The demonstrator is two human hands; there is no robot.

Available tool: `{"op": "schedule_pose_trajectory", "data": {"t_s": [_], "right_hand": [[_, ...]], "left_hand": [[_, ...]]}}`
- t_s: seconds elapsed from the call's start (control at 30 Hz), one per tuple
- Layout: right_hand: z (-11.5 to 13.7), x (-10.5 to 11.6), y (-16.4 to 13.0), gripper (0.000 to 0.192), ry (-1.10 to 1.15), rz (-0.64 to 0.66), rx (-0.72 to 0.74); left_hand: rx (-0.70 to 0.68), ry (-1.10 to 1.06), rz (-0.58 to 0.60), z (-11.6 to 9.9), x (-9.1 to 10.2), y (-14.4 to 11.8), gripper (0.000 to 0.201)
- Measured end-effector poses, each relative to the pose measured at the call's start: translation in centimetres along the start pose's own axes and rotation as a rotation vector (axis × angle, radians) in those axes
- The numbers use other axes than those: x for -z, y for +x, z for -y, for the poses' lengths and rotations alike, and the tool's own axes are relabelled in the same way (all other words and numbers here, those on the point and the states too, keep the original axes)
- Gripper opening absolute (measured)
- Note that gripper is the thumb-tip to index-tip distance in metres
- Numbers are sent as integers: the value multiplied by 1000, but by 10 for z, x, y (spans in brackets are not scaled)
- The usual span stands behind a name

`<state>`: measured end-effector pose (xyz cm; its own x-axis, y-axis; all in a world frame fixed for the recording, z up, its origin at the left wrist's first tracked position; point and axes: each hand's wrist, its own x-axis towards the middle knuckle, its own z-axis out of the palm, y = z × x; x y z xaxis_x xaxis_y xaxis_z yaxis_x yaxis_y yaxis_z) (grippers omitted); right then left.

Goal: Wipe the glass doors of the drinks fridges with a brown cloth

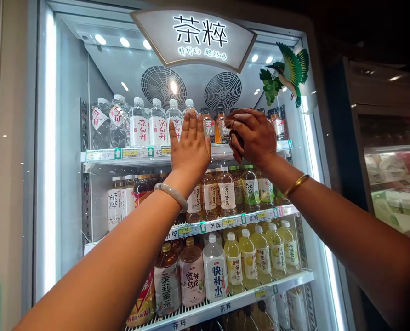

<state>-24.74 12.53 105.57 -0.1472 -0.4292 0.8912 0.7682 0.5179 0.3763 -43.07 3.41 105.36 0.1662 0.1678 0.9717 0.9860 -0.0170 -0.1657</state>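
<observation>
Right in front of me, a person stretches both arms up to the glass front [222,158] of a lit drinks cooler [34,151]. The glass stands between the hands and the bottles, beneath a fan-shaped sign [193,39]. The left hand [190,145] appears laid flat on it, over the edge of the top shelf [122,154], its fingers straight and the little finger set apart from the others. A pale bangle [172,195] circles that wrist. The right hand [255,135], with a gold bracelet [296,185] on its wrist, is to the right, its fingers bent. Something brown shows at its fingertips; whether that is a held cloth or a reflection, and whether the fingers are clamped on anything, I can't tell.

Behind the glass, white-capped water bottles [139,124] fill the left of the top shelf, with dark-capped amber bottles [208,125] beside them. Tea bottles [227,188] line the next shelf, and yellow-green bottles [248,257] the right of the one below. A green bird decoration [291,71] sits at the upper right, and a dimmer display case [358,115] stands beyond the cooler.
</observation>
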Motion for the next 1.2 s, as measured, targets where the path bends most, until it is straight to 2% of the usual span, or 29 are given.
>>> {"op": "schedule_pose_trajectory", "data": {"t_s": [0.1, 0.17, 0.27, 0.37, 0.47, 0.6, 0.73, 0.83, 0.93, 1.07, 1.2], "right_hand": [[-1, -7, 15, 31, -32, -11, -84], [5, -7, 16, 33, -27, 9, -53], [6, 1, 0, 35, 11, 56, 40], [-12, 11, -15, 34, 42, 78, 76], [-33, 11, -10, 33, 21, 55, -6], [-35, 2, 4, 34, -25, 34, -80], [-29, 6, -14, 34, 15, 48, 19], [-43, 12, -28, 33, 44, 59, 66], [-58, 7, -20, 33, 21, 19, -6], [-46, -3, 1, 35, -3, -5, -80], [-29, 8, -12, 36, 43, 78, -5]], "left_hand": [[37, -25, -3, -8, -3, 7, 71], [41, -55, -21, -15, -6, 11, 70], [37, -92, -33, -29, -10, 15, 69], [30, -96, -21, -41, -17, 16, 69], [41, -116, -45, -50, -28, 17, 69], [63, -96, -65, -55, -34, 17, 69], [26, -54, -56, -57, -32, 13, 68], [-21, -36, -46, -59, -34, 10, 68], [-91, -47, -62, -59, -38, 8, 67], [-92, -67, -56, -60, -38, 8, 66], [-71, -58, -41, -62, -34, 8, 65]]}}
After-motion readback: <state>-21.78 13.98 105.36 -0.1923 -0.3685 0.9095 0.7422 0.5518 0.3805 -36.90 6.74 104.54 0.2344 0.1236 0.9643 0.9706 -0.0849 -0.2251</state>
